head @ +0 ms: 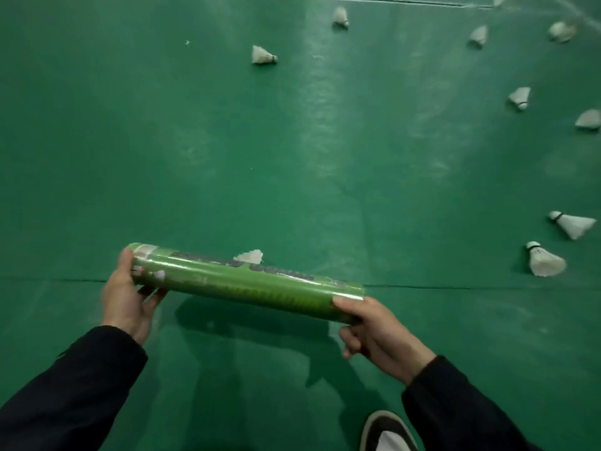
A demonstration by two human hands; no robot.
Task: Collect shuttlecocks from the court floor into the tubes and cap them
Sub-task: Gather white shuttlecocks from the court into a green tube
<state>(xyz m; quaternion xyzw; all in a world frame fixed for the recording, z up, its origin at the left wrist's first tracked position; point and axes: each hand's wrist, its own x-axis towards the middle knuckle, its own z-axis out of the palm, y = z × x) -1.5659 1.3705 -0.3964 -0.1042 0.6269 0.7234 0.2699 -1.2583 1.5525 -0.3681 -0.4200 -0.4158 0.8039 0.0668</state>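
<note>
A long green shuttlecock tube (247, 283) lies almost level in the air above the court floor, held at both ends. My left hand (128, 297) grips its left end and my right hand (374, 327) grips its right end. A white shuttlecock (249, 256) lies on the floor just behind the tube, partly hidden by it. More white shuttlecocks lie scattered: one at the upper middle (262, 56), two near the right edge (544, 260) (574, 223), several farther back on the right (520, 96).
The green court floor (227, 157) has a seam line running across under the tube (455, 287). A black and white shoe (387, 432) stands at the bottom, under my right arm. A court line crosses the far top edge (390, 1).
</note>
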